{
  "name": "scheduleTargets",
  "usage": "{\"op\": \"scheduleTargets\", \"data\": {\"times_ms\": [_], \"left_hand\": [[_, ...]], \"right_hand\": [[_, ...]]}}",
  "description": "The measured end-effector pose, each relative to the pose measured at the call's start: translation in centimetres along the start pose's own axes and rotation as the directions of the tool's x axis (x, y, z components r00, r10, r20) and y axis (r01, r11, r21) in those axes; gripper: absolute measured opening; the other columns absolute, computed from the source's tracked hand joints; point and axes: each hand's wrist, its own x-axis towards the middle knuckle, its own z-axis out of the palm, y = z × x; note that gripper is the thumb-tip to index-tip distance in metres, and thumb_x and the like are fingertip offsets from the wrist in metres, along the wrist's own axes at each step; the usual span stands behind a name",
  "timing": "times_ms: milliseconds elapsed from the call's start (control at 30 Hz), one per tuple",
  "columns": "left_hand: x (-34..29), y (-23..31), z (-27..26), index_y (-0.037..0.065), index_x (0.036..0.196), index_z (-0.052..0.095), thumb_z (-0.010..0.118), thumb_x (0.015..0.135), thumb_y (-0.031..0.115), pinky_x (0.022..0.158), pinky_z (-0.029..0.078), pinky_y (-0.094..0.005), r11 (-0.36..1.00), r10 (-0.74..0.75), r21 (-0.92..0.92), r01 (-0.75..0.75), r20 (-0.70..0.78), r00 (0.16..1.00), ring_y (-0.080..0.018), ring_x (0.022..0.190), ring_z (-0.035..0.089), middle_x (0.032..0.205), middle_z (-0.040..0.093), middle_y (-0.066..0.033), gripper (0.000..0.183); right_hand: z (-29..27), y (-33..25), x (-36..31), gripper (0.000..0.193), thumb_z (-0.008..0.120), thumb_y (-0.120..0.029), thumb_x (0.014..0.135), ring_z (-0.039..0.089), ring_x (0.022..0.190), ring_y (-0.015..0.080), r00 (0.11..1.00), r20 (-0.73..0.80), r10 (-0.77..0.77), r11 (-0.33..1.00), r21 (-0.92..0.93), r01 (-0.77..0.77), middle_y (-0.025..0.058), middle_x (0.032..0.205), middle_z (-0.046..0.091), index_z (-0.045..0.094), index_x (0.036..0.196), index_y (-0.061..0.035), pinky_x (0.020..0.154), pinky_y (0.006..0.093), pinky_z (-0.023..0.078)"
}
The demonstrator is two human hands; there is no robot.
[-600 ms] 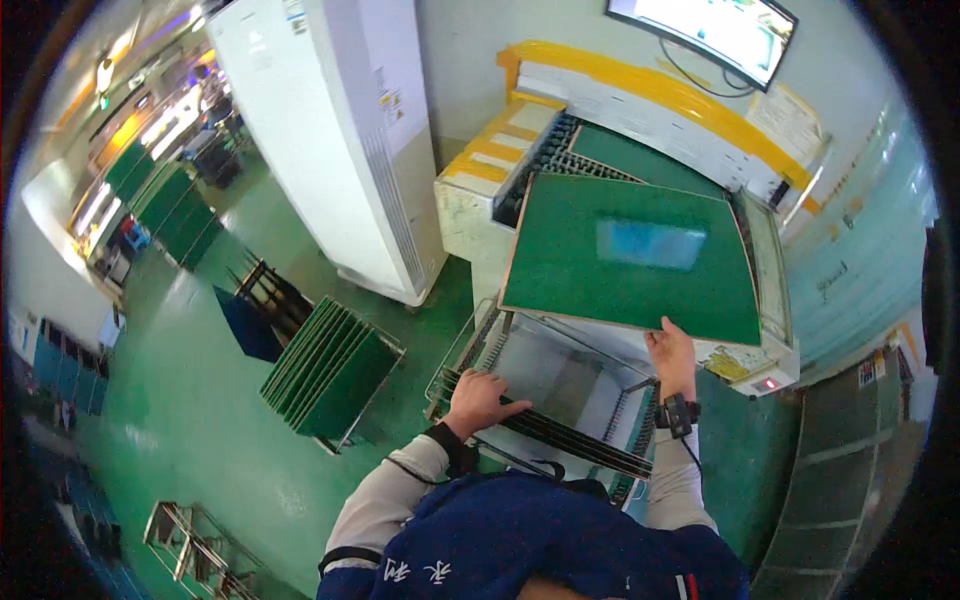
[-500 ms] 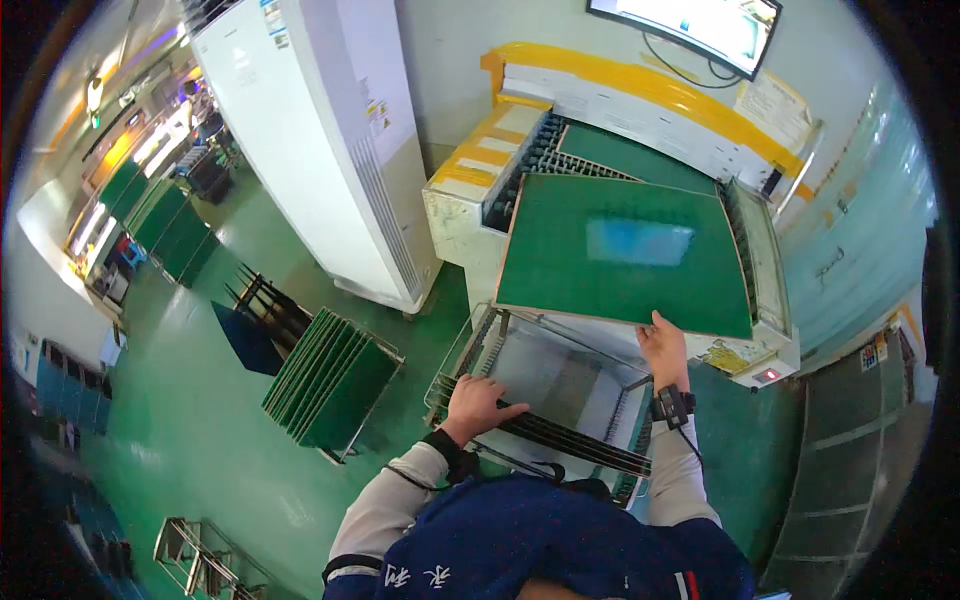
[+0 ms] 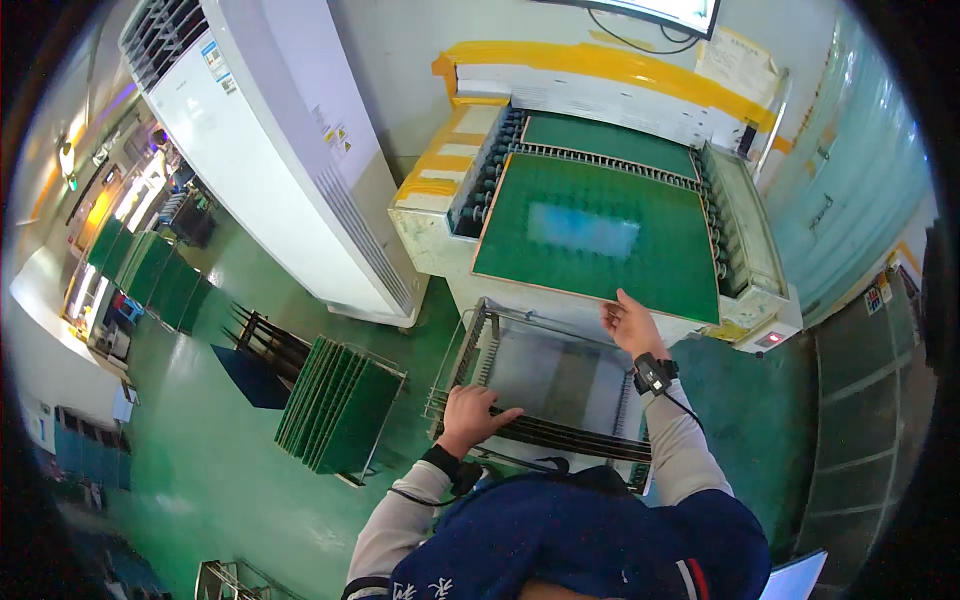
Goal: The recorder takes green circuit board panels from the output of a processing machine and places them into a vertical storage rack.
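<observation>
On the roller machine [image 3: 430, 240], the green board [image 3: 600, 225] lies flat over the near rollers, with the right hand [image 3: 628, 325] at its front edge, fingers loosely bent, though I cannot tell whether they pinch it. In the wire rack [image 3: 481, 345] standing just before the machine, the left hand [image 3: 470, 418] lies with curled fingers and thumb spread over the dark boards [image 3: 575, 435], its hold on them unclear.
</observation>
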Motion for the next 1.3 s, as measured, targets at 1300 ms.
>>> {"op": "scheduleTargets", "data": {"times_ms": [1300], "left_hand": [[-0.1, -0.2, 1.1, 0.006, 0.065, 0.062, 0.07, 0.077, 0.06, 0.078, 0.044, -0.0423, 1.0, 0.002, 0.011, -0.001, -0.045, 0.999, -0.0317, 0.074, 0.061, 0.069, 0.063, -0.0107, 0.056]], "right_hand": [[-0.6, -2.4, 4.2, 0.023, 0.063, -0.029, 0.095, 0.063, 0.084, 0.0171, 0.993, -0.064, -0.102, 0.994, 0.019, 0.103, 0.0075, 0.098, 0.069, 0.061, 0.101, -0.0071, 0.073, 0.0328, 0.051]]}}
